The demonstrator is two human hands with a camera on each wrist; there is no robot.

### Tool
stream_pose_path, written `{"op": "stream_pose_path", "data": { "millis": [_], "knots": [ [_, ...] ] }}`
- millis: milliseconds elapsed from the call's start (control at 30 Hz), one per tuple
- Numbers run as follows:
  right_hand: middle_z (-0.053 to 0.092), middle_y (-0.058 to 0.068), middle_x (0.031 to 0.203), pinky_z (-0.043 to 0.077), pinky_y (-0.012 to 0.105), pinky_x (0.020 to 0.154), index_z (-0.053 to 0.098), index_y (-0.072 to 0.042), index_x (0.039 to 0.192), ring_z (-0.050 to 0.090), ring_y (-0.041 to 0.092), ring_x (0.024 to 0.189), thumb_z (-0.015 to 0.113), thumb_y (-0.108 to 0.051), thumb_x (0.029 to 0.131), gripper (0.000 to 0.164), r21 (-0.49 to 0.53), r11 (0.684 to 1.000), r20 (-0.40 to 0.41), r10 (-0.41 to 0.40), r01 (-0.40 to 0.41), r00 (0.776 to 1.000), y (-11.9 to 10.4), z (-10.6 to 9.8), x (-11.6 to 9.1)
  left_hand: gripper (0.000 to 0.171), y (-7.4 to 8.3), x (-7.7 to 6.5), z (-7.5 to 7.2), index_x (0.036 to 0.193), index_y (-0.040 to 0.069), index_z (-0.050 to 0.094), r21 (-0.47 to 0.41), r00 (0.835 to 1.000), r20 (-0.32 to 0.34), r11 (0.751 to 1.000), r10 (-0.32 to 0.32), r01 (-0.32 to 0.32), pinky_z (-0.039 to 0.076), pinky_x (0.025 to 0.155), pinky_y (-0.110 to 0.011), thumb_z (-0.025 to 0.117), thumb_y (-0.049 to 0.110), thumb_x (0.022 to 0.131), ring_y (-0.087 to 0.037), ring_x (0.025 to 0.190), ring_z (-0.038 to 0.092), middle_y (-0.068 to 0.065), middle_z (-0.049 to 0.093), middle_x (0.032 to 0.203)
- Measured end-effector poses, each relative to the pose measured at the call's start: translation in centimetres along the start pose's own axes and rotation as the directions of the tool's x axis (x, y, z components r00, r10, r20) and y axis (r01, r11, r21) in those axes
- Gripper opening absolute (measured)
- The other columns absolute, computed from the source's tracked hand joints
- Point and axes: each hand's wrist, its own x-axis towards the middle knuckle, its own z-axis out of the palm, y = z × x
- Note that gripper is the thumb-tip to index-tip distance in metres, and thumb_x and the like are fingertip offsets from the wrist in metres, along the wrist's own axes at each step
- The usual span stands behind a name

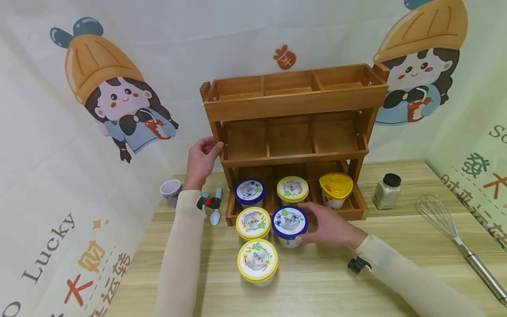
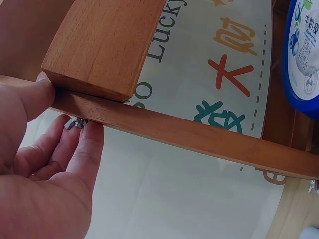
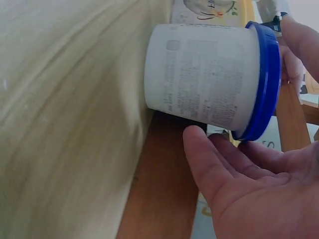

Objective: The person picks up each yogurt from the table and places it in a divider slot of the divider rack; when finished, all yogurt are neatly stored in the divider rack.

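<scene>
Loosely, the right hand (image 1: 326, 224) spreads about a blue-lidded tub (image 1: 290, 222), thumb and fingers well parted; whether they touch it I cannot tell. The tub stands on the table (image 1: 317, 275) before the wooden shelf (image 1: 297, 103), beside two yellow-lidded tubs (image 1: 258, 260). The left hand (image 1: 202, 160) pinches the shelf's side bar (image 2: 199, 117)

A kitchen-like corner

We see a wood-grain table (image 1: 325, 281) closed in at the far side, left and right by creased, cartoon-printed cloth (image 1: 237, 48). The whisk (image 1: 455, 237) and jar (image 1: 387, 193) at right, the cup (image 1: 171, 189) and spoon (image 1: 215, 216) at left and the lidded tubs (image 1: 258, 260) in and before the rack (image 1: 295, 105) give us a kitchen feel; whether home or shop, we cannot tell.
</scene>
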Motion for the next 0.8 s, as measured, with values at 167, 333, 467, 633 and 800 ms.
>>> {"op": "stream_pose_path", "data": {
  "millis": [167, 333, 467, 633, 800],
  "knots": [
    [0.062, 0.016, 0.145, 0.057, 0.049, 0.106, 0.044, -0.004, 0.156, 0.064, 0.031, 0.127, 0.092, -0.051, 0.078, 0.103, 0.0, 0.999, 0.004, 0.044, -0.044, 0.999, 0.1, 0.5, 0.1, 0.055, 0.1, 0.2, 0.1, 0.145, 0.007, 0.057, -0.006, 1.0, 0.002, 1.0, 0.013, -0.013, 0.051, 0.116, -0.046, 0.072, 0.039, 0.102, -0.032, 0.135, 0.06, -0.015, 0.061, 0.145],
    [0.058, 0.017, 0.152, 0.05, 0.057, 0.113, 0.043, -0.007, 0.158, 0.059, 0.036, 0.135, 0.092, -0.053, 0.077, 0.106, -0.003, 0.998, -0.001, 0.055, -0.055, 0.998, 0.2, 0.9, 0.1, 0.052, -0.1, 0.2, 0.1, 0.142, 0.005, 0.058, -0.024, 1.0, 0.001, 1.0, 0.019, -0.019, 0.051, 0.115, -0.047, 0.072, 0.036, 0.102, -0.032, 0.133, 0.061, -0.016, 0.062, 0.143],
    [0.057, 0.017, 0.151, 0.05, 0.058, 0.112, 0.041, -0.01, 0.158, 0.059, 0.036, 0.135, 0.093, -0.054, 0.076, 0.107, 0.013, 0.997, -0.001, 0.076, -0.076, 0.997, 0.2, 1.1, 0.2, 0.052, -0.1, 0.1, 0.0, 0.141, 0.006, 0.059, -0.022, 1.0, -0.004, 0.999, 0.029, -0.029, 0.052, 0.114, -0.047, 0.073, 0.036, 0.101, -0.032, 0.132, 0.062, -0.016, 0.063, 0.142],
    [0.06, 0.015, 0.148, 0.05, 0.06, 0.112, 0.045, -0.012, 0.155, 0.06, 0.036, 0.133, 0.093, -0.054, 0.075, 0.102, 0.015, 0.996, -0.021, 0.086, -0.086, 0.996, 0.2, 1.2, 0.4, 0.054, 0.4, 0.2, 0.3, 0.143, 0.008, 0.06, -0.022, 0.999, 0.012, 0.999, 0.044, -0.044, 0.052, 0.115, -0.047, 0.073, 0.039, 0.101, -0.032, 0.134, 0.062, -0.014, 0.062, 0.144],
    [0.063, 0.013, 0.144, 0.051, 0.059, 0.111, 0.047, -0.012, 0.154, 0.062, 0.034, 0.13, 0.093, -0.052, 0.076, 0.1, 0.033, 0.997, -0.01, 0.076, -0.076, 0.997, 0.2, 1.1, 0.6, 0.053, 0.5, -0.2, -0.1, 0.143, 0.008, 0.06, -0.034, 0.999, -0.012, 0.999, 0.04, -0.041, 0.052, 0.114, -0.048, 0.075, 0.034, 0.1, -0.032, 0.134, 0.062, -0.015, 0.063, 0.144]
  ]
}}
